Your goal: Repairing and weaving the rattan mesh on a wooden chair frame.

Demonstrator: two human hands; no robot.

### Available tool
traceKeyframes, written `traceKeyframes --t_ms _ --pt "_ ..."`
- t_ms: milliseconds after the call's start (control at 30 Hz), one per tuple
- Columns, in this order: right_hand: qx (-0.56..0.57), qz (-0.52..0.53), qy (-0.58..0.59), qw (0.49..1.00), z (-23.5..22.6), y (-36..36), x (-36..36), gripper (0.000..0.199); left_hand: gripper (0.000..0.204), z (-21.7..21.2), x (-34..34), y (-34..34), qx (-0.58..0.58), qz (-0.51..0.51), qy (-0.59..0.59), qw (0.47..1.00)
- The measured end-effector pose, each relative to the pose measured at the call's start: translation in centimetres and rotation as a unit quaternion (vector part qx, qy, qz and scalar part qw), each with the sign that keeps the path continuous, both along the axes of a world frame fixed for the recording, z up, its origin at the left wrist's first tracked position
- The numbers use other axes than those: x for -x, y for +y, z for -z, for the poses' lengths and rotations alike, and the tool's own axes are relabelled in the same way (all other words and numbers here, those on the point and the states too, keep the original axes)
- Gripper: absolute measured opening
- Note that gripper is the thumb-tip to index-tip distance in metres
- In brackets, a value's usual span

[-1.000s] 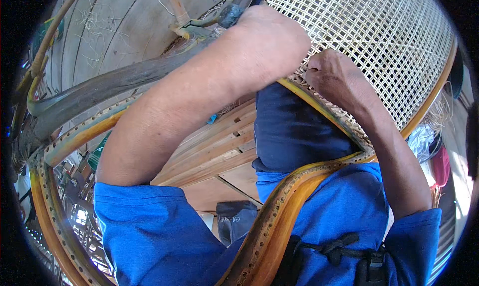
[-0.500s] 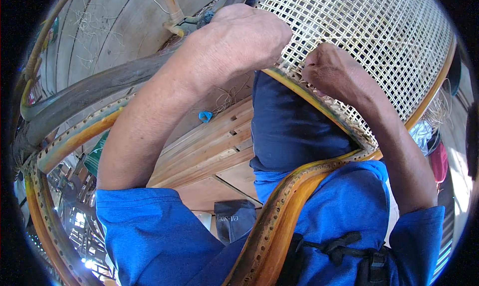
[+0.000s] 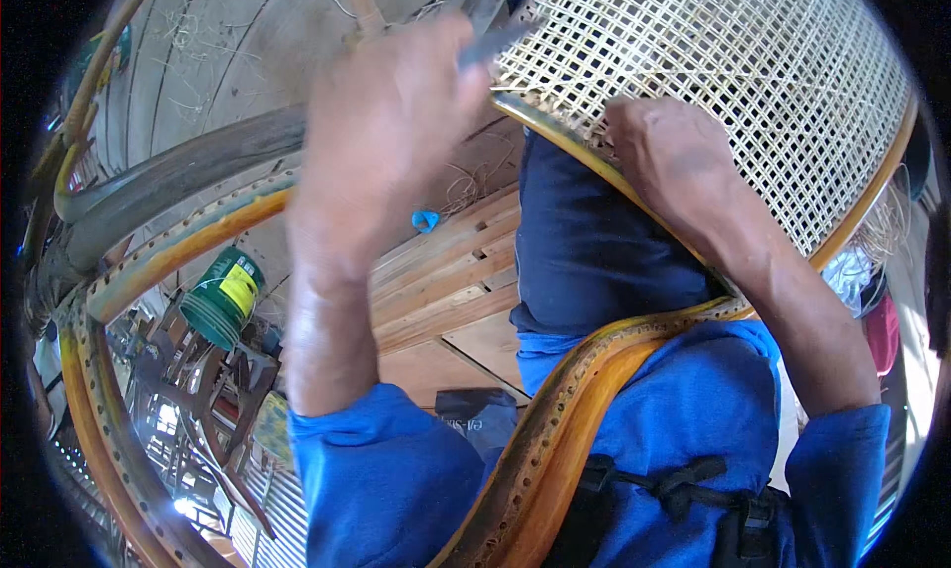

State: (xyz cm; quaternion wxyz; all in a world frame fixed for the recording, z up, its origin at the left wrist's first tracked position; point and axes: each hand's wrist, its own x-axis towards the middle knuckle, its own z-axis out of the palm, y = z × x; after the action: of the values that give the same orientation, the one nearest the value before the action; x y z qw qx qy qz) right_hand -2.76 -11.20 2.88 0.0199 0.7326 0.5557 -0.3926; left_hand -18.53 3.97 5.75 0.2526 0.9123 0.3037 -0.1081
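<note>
A panel of woven cane webbing with an open lattice fills a yellow-brown rattan frame across my lap. My left hand, smeared by motion, is raised beside the panel's left corner. It is closed around a slim dark grey tool, whose exact kind the blur hides. On the webbing's near edge, beside the frame rail, rests my right hand. Its fingers are curled down against the cane, and whatever they pinch is hidden beneath the hand.
A curved rattan rail with a row of holes runs over my lap. More drilled rails and a thick dark pole bend at the left. A green bucket, wooden slats and a blue scrap lie beyond.
My left hand has swung left, away from the webbing's corner, and the dark tool in it now shows. The right hand stays at the cane edge, with its wrist slightly shifted.
</note>
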Motion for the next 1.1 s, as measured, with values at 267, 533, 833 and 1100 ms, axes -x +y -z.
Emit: traceKeyframes --t_ms 267,533,833,1100 --pt "-0.1 -0.046 -0.055 0.992 1.3 -0.6 0.4 0.014 0.026 2.0 2.8 -7.3 0.082 -0.124 0.074 0.986" --pt "-0.105 -0.023 -0.009 0.994 1.7 -0.7 -0.7 0.011 0.029 2.4 2.1 -8.8 0.122 -0.101 0.106 0.982" --pt "-0.092 -0.017 0.017 0.995 2.3 -0.9 -0.7 0.01 0.023 1.8 0.7 -8.6 0.103 -0.06 0.104 0.987" --pt "-0.152 -0.051 0.05 0.986 3.8 -1.3 -1.7 0.008 0.025 2.0 -0.4 -7.8 0.135 -0.024 0.102 0.985"
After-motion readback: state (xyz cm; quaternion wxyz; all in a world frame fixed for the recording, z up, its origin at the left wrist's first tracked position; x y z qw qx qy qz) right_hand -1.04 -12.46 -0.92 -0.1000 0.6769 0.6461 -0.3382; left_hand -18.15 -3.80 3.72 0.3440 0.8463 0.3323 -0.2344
